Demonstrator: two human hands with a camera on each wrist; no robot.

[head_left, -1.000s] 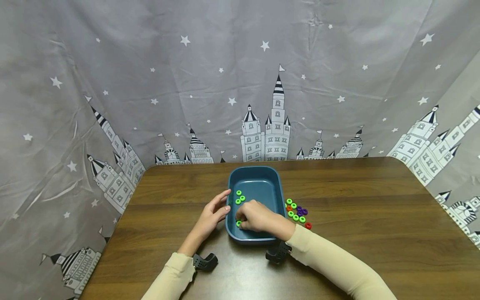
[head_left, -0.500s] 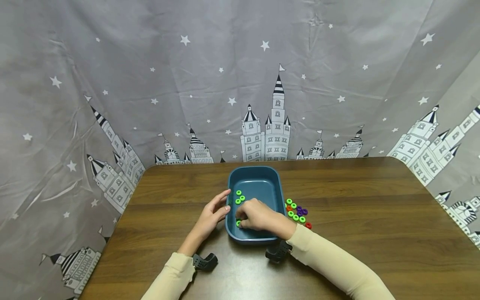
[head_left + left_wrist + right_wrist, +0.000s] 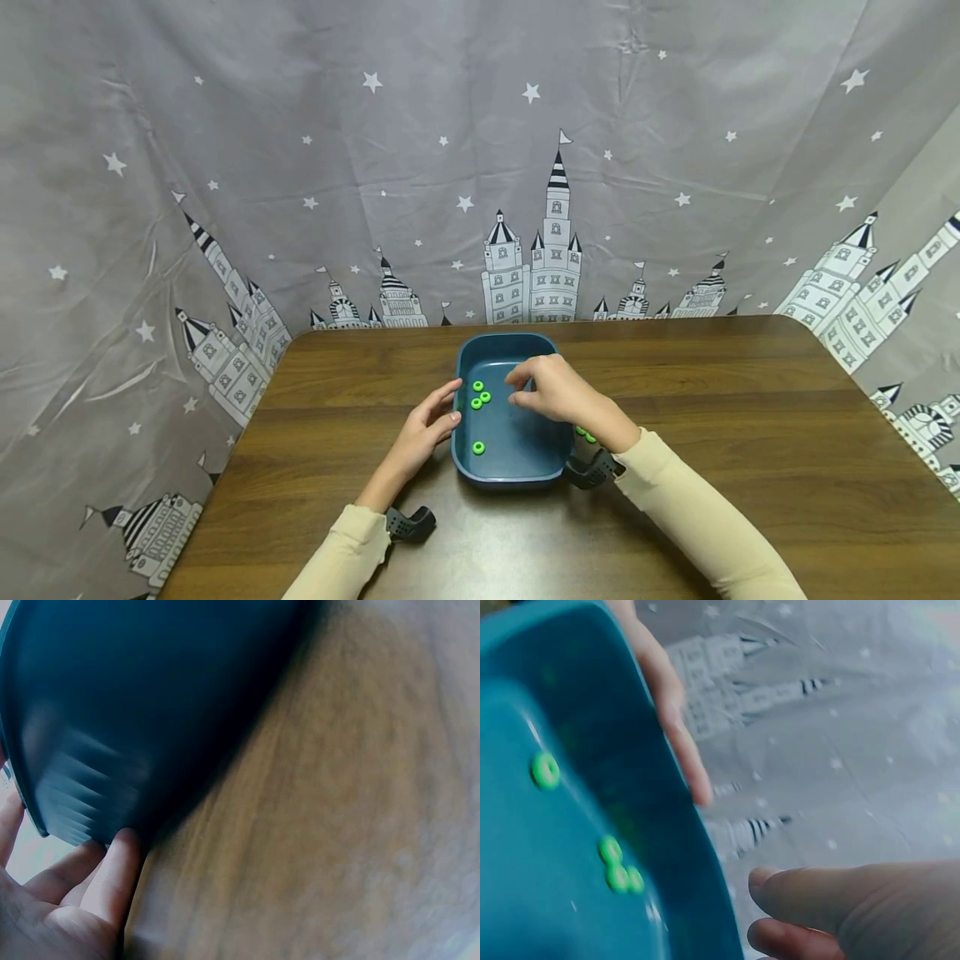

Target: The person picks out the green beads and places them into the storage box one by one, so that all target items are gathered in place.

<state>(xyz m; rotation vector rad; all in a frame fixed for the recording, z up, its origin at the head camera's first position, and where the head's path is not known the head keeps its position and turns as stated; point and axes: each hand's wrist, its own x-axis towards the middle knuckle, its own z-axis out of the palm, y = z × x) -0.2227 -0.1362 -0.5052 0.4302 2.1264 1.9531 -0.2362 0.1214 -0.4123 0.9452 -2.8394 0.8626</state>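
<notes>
A blue rectangular tub [image 3: 517, 475] stands on the table. On its floor lie a green ring [image 3: 478, 448] near the front left and three more green rings [image 3: 476, 403] grouped farther back by the left wall. My left hand [image 3: 423, 432] rests against the tub's left side; in the left wrist view its fingertips [image 3: 124, 844] touch the outer wall. Over the right half of the tub hovers my right hand [image 3: 558, 392], thumb and index finger apart, nothing visible between them. In the right wrist view its fingertips [image 3: 763, 877] also hold nothing.
Just right of the tub, a few green rings [image 3: 590, 437] show on the wooden table [image 3: 712, 400], partly covered by my right wrist. A grey curtain [image 3: 420, 167] printed with castles and stars hangs behind the table.
My right hand has let go of the green ring at the front left and risen up and to the right. It now covers most of the rings beside the tub. My left hand stays put.
</notes>
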